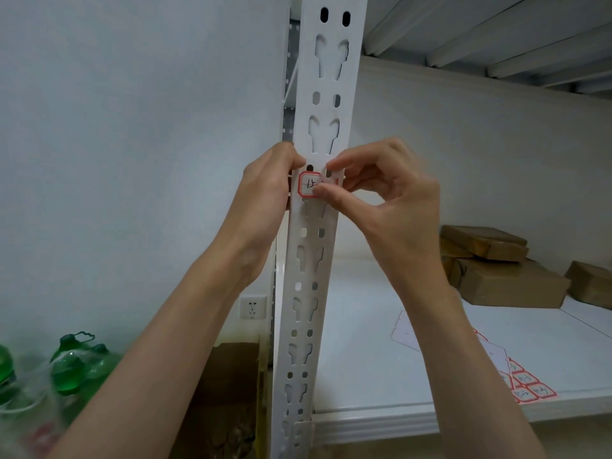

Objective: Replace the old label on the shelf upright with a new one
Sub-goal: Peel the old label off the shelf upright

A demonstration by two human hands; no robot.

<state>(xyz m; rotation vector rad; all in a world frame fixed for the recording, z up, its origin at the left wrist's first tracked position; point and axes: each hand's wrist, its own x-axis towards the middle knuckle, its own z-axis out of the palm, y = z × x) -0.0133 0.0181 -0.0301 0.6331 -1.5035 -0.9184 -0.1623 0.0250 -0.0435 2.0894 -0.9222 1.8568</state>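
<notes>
— Green bottles sit low, well left of the left hand. What is that hand doing?

— It wraps the left edge of the upright, fingers curled round it, bracing.

— And the label?

— Stuck on the upright between both hands, red-bordered, thin paper. It looks light, limp and easy to tear, so lift it by a corner and go slowly.

— The right hand?

— Thumb and forefinger pinch at the label's right edge. Below it, on the shelf, lies a sheet of labels.
</notes>
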